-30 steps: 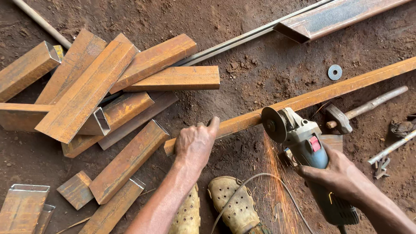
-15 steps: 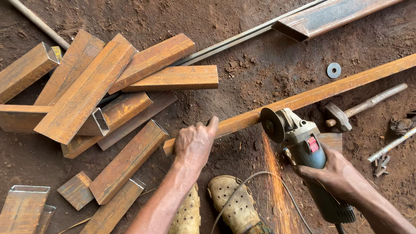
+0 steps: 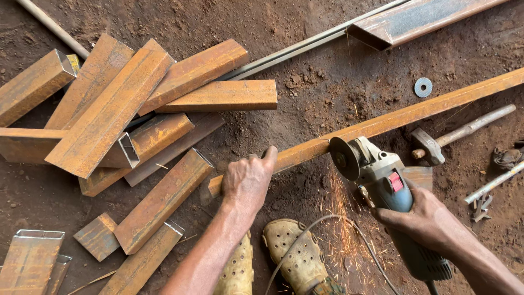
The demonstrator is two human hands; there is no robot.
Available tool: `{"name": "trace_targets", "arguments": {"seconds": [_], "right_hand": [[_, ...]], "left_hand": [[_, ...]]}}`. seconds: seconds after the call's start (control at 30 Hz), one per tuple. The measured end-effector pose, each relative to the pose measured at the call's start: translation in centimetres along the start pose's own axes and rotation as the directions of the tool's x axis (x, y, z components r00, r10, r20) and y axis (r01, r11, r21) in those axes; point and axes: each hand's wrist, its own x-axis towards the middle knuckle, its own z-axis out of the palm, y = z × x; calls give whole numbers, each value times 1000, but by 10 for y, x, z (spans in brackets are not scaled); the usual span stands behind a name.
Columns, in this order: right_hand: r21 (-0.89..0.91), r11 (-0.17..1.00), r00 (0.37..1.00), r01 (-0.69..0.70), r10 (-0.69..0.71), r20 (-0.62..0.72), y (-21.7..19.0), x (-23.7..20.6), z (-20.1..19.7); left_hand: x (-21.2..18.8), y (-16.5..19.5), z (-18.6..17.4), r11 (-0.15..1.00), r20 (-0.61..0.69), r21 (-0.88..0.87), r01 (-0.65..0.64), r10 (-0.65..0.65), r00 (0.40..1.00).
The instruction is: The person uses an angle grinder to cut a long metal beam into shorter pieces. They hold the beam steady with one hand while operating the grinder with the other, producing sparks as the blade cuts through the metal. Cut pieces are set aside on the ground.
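A long rusty steel tube (image 3: pixel 393 117) lies slanted across the dirt ground. My left hand (image 3: pixel 248 177) presses down on its near end, fingers wrapped over the top. My right hand (image 3: pixel 428 218) grips a blue-grey angle grinder (image 3: pixel 382 180) with a red switch. The grinder's disc (image 3: pixel 344 158) sits against the tube a little right of my left hand. Orange sparks (image 3: pixel 341 218) stream down toward my feet. The grinder's cable (image 3: pixel 305 240) loops over my right shoe.
A pile of cut rusty tube pieces (image 3: pixel 120 114) fills the left side. A hammer (image 3: pixel 456 136) and a washer (image 3: pixel 423 87) lie right of the tube. A steel channel (image 3: pixel 415 19) and thin rods run along the top. My perforated shoes (image 3: pixel 292 262) are at the bottom.
The grinder's disc has stayed on the tube, shifting very slightly left. Sparks keep falling downward. My left hand has held its place on the tube end.
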Motion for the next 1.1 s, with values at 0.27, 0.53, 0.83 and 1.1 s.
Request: {"name": "trace_targets", "arguments": {"seconds": [0.27,0.53,0.83,1.1], "right_hand": [[-54,998,999,-41,40,-31,-7,-4,2],[-63,997,998,-44,42,-40,-9,-5,5],[254,967,999,18,-11,-31,20,-4,8],[142,989,997,31,-21,-73,50,-6,7]], "left_hand": [[2,-2,5,999,-78,25,-24,26,997],[2,-4,5,1000,-21,-15,-10,10,1000],[18,-13,-26,983,264,-171,63,-16,964],[2,-1,-33,969,402,-241,55,48,914]]}}
